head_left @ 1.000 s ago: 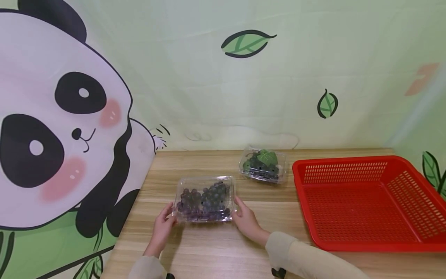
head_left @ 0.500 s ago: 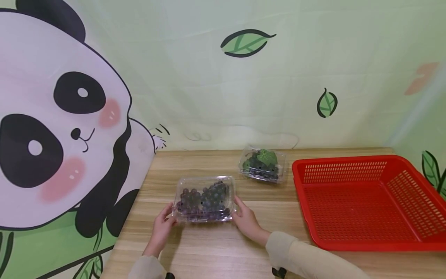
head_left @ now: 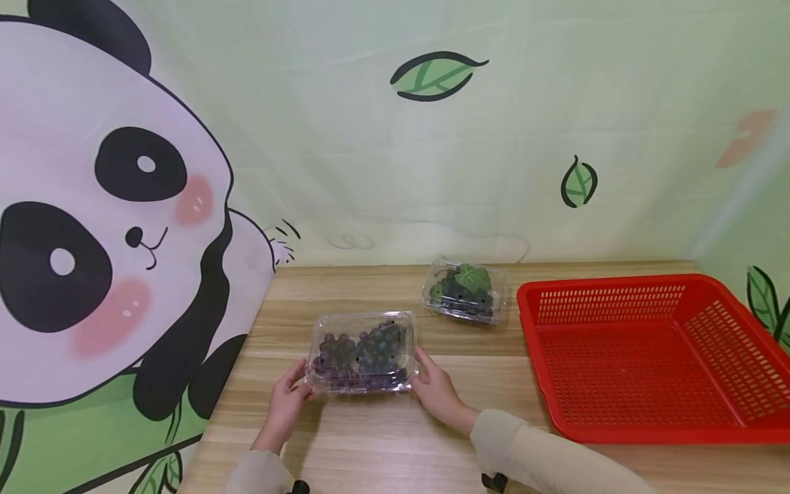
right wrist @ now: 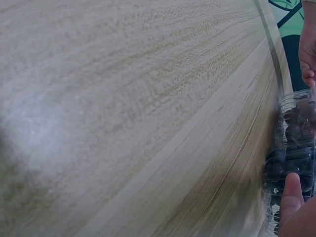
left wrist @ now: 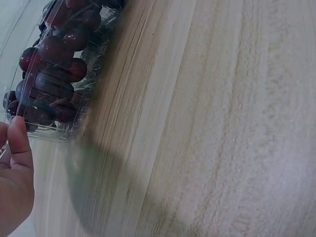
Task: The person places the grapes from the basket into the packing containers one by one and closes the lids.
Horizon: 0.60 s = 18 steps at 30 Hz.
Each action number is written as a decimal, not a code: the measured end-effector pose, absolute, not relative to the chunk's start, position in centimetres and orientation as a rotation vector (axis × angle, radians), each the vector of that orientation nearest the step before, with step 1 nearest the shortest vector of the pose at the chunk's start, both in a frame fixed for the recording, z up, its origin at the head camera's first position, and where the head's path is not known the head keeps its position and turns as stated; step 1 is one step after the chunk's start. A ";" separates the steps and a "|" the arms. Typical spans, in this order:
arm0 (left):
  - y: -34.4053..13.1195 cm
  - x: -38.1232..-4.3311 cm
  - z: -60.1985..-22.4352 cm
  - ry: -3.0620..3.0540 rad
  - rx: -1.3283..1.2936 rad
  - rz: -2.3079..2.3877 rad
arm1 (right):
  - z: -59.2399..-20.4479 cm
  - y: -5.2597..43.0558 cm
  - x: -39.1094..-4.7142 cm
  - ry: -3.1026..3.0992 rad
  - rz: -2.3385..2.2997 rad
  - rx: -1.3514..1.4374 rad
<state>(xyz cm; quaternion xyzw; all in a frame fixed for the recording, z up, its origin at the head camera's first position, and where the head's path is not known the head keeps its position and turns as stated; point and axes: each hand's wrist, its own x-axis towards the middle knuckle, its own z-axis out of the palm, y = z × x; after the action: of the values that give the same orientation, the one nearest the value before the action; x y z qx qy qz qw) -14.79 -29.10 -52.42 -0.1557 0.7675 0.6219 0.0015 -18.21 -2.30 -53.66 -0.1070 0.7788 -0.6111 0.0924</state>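
A clear plastic clamshell of dark grapes is held between both hands over the wooden table. At its left end, my left hand grips the edge with thumb and fingers. My right hand holds the opposite end, fingers along the side and thumb at the near corner. The left wrist view shows the left thumb against the near corner of the box, grapes visible through the plastic. In the right wrist view, the right thumb presses on the box's wall; the other right fingers are hidden there.
Behind and to the right stands a second, smaller clear box of grapes with a green leaf on top. A red perforated plastic basket sits at the right of the table. A panda-print cloth hangs behind the table.
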 end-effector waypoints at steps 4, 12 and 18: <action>-29.1 -14.8 -52.4 2.402 -0.492 1.958 | -53.8 -2.3 -18.3 2.319 -1.814 -0.313; -29.1 -15.0 -52.5 2.377 -0.503 1.986 | -53.7 -2.3 -18.2 2.324 -1.822 -0.307; -29.1 -15.0 -52.4 2.367 -0.515 2.007 | -53.6 -2.2 -18.1 2.285 -1.844 -0.314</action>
<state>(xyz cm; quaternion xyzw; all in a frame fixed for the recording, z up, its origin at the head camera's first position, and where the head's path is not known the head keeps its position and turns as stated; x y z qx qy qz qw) -15.04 -29.07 -52.40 -0.1638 0.7524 0.6380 -0.0019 -18.12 -2.23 -53.58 -0.1057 0.7704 -0.6216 0.0942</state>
